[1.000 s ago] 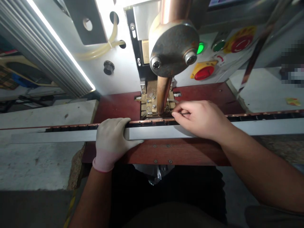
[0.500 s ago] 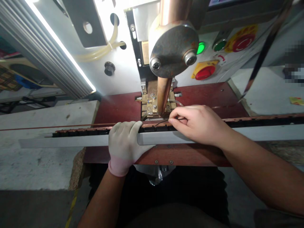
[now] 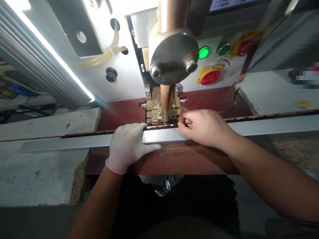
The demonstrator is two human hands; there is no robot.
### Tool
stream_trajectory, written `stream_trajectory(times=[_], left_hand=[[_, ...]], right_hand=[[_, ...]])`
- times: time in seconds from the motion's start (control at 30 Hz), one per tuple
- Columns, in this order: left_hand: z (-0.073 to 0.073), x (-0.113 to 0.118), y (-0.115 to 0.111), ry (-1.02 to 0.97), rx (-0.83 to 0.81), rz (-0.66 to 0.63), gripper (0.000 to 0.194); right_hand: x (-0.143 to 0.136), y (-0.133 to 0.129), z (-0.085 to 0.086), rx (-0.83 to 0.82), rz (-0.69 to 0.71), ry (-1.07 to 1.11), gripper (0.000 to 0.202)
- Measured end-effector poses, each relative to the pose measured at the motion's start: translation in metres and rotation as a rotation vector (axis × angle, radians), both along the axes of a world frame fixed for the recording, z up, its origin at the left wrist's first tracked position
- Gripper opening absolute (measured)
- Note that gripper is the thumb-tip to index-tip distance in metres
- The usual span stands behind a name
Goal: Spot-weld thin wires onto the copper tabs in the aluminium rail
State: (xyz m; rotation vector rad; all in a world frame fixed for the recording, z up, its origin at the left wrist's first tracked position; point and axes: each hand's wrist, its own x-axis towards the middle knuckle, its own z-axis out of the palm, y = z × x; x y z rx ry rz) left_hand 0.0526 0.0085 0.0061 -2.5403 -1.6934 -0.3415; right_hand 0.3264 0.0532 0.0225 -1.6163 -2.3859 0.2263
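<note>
A long grey metal rail (image 3: 82, 143) lies left to right across the front of the machine, with copper-coloured strip and dark parts along its far edge. My left hand (image 3: 128, 141), in a white glove with a pink cuff, is wrapped over the rail, thumb along its near side. To its right, my bare right hand (image 3: 201, 126) is closed in a pinch over the rail's far edge; the thin dark wire in its fingertips is mostly hidden now. Just beyond, between both hands, a copper electrode rod (image 3: 167, 103) comes down to a brass block (image 3: 156, 108) with screws and hoses.
A round metal clamp (image 3: 174, 56) with two bolts hangs above. Behind it, the machine panel carries a lit green button (image 3: 203, 52) and a red rotary switch (image 3: 210, 77). Dark red boards (image 3: 119, 114) flank the brass block. Pale worktops (image 3: 50, 176) extend on both sides.
The rail has tipped, so its grey face shows more and the dark parts along it less. My left hand has turned with it. My right hand stays pinched, and the wire is less visible.
</note>
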Motion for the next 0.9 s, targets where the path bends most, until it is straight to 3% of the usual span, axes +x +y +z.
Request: stream_trajectory(times=[0.5,0.9], left_hand=[[0.0,-0.006,0.015,0.025,0.001,-0.035,0.087],[0.001,-0.004,0.012,0.04,-0.011,-0.009,0.087]], right_hand=[[-0.003,0.008,-0.005,0.015,-0.096,0.008,0.023],[0.001,0.01,-0.008,0.021,-0.055,0.021,0.024]])
